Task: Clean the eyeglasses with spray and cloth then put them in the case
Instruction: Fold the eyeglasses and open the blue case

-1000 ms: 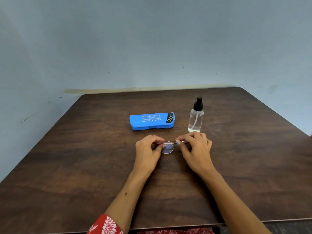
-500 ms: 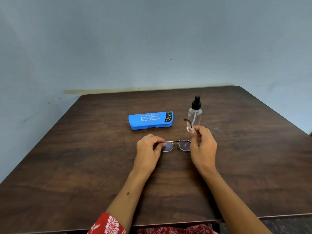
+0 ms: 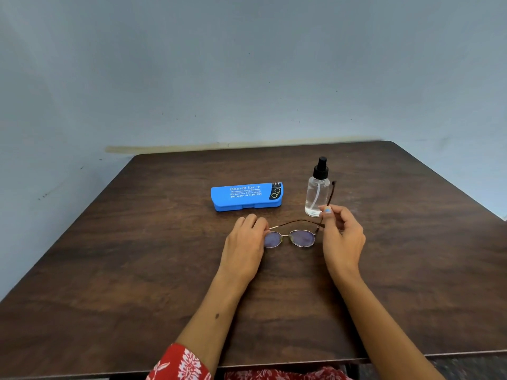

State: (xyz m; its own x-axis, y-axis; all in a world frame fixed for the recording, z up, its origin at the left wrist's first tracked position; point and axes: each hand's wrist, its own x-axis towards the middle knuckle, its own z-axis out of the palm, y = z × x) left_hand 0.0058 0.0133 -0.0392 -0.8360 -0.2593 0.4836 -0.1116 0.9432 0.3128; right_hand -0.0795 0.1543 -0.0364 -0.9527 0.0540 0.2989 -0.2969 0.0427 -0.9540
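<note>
Keep your left hand (image 3: 244,237) pinching the eyeglasses (image 3: 295,237) at the hinge while your right hand (image 3: 341,234), grip pinched on the temple arm (image 3: 331,194), swings it fully open, clear of the spray bottle (image 3: 317,192).

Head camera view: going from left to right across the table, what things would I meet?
Blue eyeglasses case → left hand → eyeglasses → right hand, with the clear spray bottle standing behind the glasses' right end.
</note>
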